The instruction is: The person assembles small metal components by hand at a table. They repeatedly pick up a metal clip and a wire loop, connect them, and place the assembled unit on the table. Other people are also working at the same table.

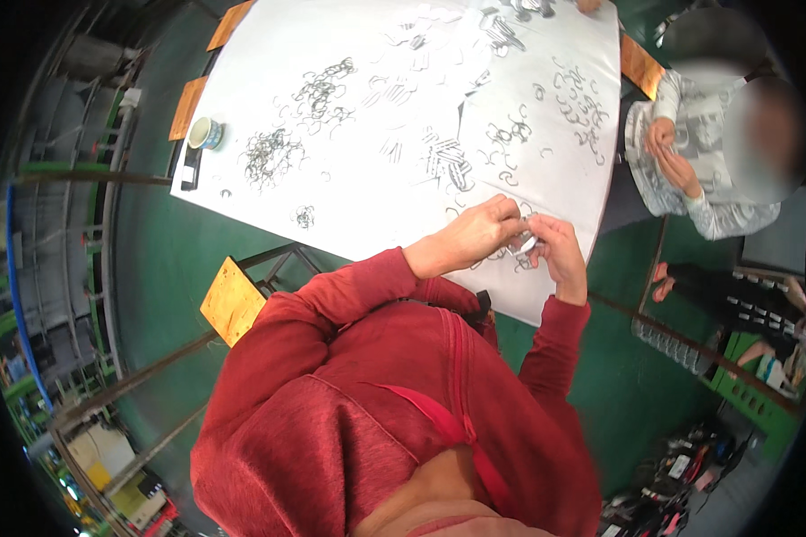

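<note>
Both of my hands meet over the near right part of the white-covered table (367, 188). My right hand (557, 247) is closed on a small whitish piece (527, 243), whose kind I cannot make out. Just left of it, my left hand (479, 234) has its fingers pinched together close to that piece. Whatever sits between the left fingertips is hidden. Loose dark curved pieces (488, 262) lie under and around my hands. Beyond them is a heap of flat grey strips (448, 163).
Piles of dark rings (273, 159) and curved pieces (324, 97) cover the table's left half. A cup (205, 133) and a dark flat object (190, 170) stand at the left edge. A seated person (690, 152) works at the right. A wooden stool (231, 301) is near my left.
</note>
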Motion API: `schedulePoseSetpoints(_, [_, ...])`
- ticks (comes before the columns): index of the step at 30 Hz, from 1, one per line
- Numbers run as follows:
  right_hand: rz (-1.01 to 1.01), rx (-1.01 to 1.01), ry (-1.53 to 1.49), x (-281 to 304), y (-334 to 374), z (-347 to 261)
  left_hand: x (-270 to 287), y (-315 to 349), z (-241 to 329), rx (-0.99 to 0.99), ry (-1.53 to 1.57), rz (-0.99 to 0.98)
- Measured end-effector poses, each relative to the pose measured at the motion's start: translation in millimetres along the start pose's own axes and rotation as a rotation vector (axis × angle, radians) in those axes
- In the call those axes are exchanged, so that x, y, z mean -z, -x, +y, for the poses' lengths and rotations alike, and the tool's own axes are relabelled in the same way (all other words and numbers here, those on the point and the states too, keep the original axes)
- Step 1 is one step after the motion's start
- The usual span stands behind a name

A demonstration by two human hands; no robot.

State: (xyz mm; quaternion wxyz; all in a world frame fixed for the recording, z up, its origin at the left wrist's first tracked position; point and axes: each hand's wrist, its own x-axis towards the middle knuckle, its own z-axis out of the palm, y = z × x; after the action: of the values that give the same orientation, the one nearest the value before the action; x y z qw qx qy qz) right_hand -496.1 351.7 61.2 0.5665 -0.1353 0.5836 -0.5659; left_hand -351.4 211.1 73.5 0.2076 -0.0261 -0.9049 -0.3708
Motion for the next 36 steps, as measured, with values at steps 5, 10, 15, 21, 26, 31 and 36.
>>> schedulePoseSetpoints(5, [0.076, 0.044, -0.032, -4, 4, 8, 1, 5, 2, -0.009, -0.030, -0.089])
schedulePoseSetpoints(10, [0.107, 0.053, 0.049, -6, 3, 8, 0, -2, -3, 0.020, -0.028, -0.129])
schedulePoseSetpoints(15, [0.128, 0.056, 0.059, -2, 11, 3, -5, -8, -4, -0.070, -0.018, -0.110])
schedulePoseSetpoints(21, [0.127, 0.084, -0.098, -13, 15, 0, -6, -13, 4, -0.083, -0.100, -0.036])
schedulePoseSetpoints(26, [0.264, 0.230, -0.349, -36, 11, 11, 2, -26, 2, -0.090, -0.166, 0.020])
schedulePoseSetpoints(31, [0.243, 0.214, -0.324, -50, 5, 10, 9, -20, -9, -0.021, -0.147, -0.085])
schedulePoseSetpoints(36, [0.259, 0.227, -0.284, -46, 2, 14, 0, -15, 0, -0.066, -0.305, -0.052])
